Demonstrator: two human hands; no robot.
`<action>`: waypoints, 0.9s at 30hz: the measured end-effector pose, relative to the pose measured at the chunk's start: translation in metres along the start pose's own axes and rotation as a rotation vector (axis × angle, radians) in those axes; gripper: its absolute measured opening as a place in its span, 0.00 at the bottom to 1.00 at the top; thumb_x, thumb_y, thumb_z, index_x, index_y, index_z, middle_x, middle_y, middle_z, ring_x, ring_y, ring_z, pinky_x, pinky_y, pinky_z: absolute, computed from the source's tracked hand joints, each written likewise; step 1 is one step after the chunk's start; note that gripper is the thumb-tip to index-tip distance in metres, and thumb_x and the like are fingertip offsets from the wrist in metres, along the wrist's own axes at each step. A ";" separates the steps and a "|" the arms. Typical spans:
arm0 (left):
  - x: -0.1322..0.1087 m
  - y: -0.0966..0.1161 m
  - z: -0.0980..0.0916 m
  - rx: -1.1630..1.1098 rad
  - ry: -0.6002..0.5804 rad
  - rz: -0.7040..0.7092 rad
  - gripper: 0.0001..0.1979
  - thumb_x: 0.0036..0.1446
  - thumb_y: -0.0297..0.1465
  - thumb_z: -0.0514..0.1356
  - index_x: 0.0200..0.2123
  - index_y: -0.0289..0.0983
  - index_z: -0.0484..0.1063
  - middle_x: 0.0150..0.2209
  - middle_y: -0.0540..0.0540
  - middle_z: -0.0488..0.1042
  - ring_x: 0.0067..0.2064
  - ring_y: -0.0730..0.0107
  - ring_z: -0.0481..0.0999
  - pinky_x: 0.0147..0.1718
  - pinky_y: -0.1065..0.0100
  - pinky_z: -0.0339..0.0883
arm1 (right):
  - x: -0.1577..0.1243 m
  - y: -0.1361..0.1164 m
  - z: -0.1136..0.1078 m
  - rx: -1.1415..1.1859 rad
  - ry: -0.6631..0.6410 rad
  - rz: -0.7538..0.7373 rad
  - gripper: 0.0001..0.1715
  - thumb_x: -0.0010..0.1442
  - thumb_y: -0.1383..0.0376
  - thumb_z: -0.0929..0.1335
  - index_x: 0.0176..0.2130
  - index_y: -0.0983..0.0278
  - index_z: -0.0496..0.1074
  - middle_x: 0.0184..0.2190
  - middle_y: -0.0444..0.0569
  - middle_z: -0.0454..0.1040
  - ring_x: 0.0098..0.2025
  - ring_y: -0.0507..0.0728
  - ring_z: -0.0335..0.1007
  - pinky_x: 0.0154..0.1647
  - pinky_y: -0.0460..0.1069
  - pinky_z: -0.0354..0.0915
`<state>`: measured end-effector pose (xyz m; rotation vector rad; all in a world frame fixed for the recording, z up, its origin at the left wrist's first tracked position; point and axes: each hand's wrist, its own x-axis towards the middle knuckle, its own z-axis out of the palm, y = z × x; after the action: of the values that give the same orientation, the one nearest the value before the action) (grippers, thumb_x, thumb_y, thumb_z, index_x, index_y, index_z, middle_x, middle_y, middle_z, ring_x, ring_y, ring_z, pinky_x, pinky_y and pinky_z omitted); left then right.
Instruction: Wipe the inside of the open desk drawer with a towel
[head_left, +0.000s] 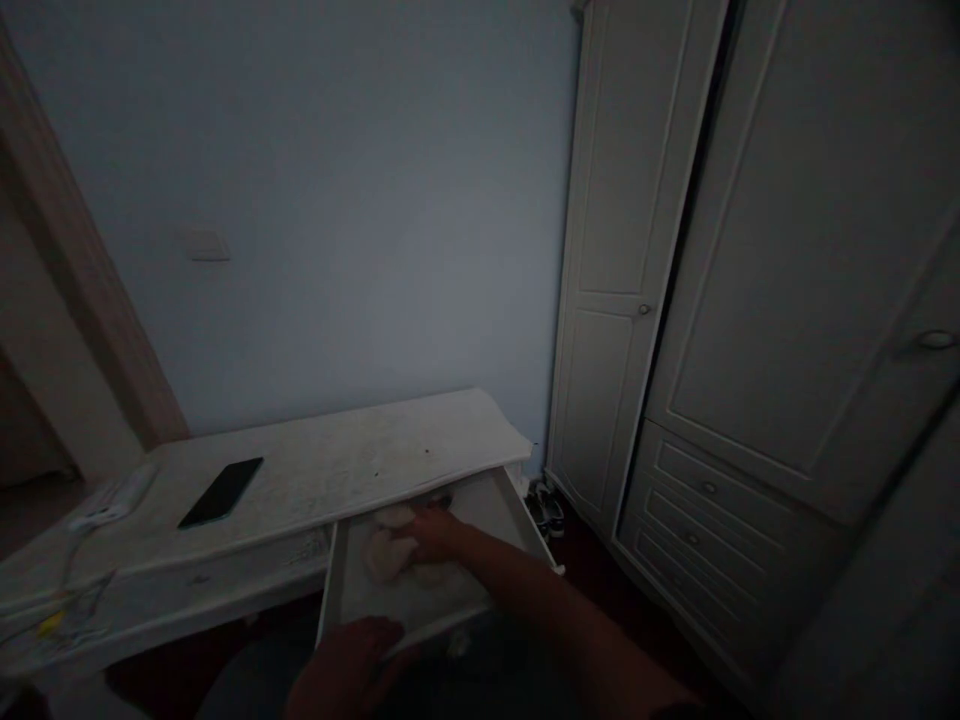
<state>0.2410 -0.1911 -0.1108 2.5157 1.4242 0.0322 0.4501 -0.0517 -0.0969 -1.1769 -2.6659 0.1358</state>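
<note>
A white desk drawer (pixel 351 585) is pulled out toward me. Inside it, my right hand (pixel 435 535) is closed on a pale, crumpled cloth (pixel 388 560) that rests on the drawer bottom. My left hand (pixel 352 650) grips the drawer's front panel near its left corner, fingers over the top edge. Something small and dark shows just behind my right hand, too dim to name. Below the drawer front, a round knob (pixel 457 641) is faintly visible.
On the white desktop (pixel 330 470) lie a dark phone (pixel 221 493) and, at far left, a white power strip (pixel 116 500) with cables. A yellow item (pixel 51 624) is at lower left. Shoes (pixel 547 508) stand on the floor beside a tall white wardrobe (pixel 619 250) at right.
</note>
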 end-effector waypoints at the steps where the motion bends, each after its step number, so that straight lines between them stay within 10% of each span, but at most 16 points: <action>1: 0.000 0.001 -0.002 0.003 -0.006 0.006 0.26 0.73 0.52 0.48 0.56 0.49 0.79 0.56 0.44 0.83 0.58 0.50 0.81 0.59 0.51 0.71 | 0.009 -0.011 0.007 -0.002 -0.016 -0.039 0.28 0.57 0.58 0.80 0.57 0.53 0.81 0.55 0.51 0.81 0.57 0.67 0.75 0.59 0.60 0.69; 6: -0.004 0.007 -0.016 -0.026 -0.002 0.041 0.24 0.73 0.49 0.48 0.53 0.50 0.80 0.55 0.46 0.84 0.56 0.52 0.82 0.56 0.56 0.72 | 0.016 -0.036 0.025 -0.045 -0.190 -0.280 0.27 0.59 0.61 0.78 0.58 0.52 0.81 0.52 0.51 0.82 0.55 0.67 0.76 0.55 0.59 0.70; 11: -0.009 0.014 -0.026 -0.068 0.012 0.008 0.22 0.72 0.50 0.50 0.52 0.50 0.80 0.52 0.46 0.84 0.54 0.55 0.82 0.55 0.60 0.70 | -0.031 -0.007 0.002 0.036 -0.355 -0.368 0.26 0.61 0.61 0.77 0.58 0.53 0.80 0.56 0.52 0.78 0.57 0.65 0.74 0.58 0.57 0.69; 19: -0.008 0.012 -0.018 -0.034 0.029 -0.016 0.23 0.73 0.51 0.50 0.47 0.48 0.80 0.49 0.46 0.84 0.53 0.57 0.82 0.54 0.62 0.69 | -0.087 0.053 -0.035 -0.028 -0.247 0.101 0.40 0.61 0.63 0.75 0.69 0.45 0.70 0.64 0.57 0.69 0.64 0.70 0.69 0.60 0.61 0.67; 27: -0.003 0.014 -0.017 0.003 -0.007 -0.007 0.23 0.72 0.50 0.50 0.47 0.45 0.80 0.47 0.43 0.83 0.51 0.54 0.82 0.53 0.59 0.70 | -0.013 0.020 -0.011 -0.029 -0.086 0.336 0.41 0.63 0.51 0.72 0.71 0.53 0.66 0.68 0.63 0.66 0.68 0.78 0.62 0.61 0.74 0.64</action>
<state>0.2491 -0.1970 -0.0909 2.5100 1.4317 0.0199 0.4752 -0.0479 -0.0913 -1.6553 -2.5242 0.2068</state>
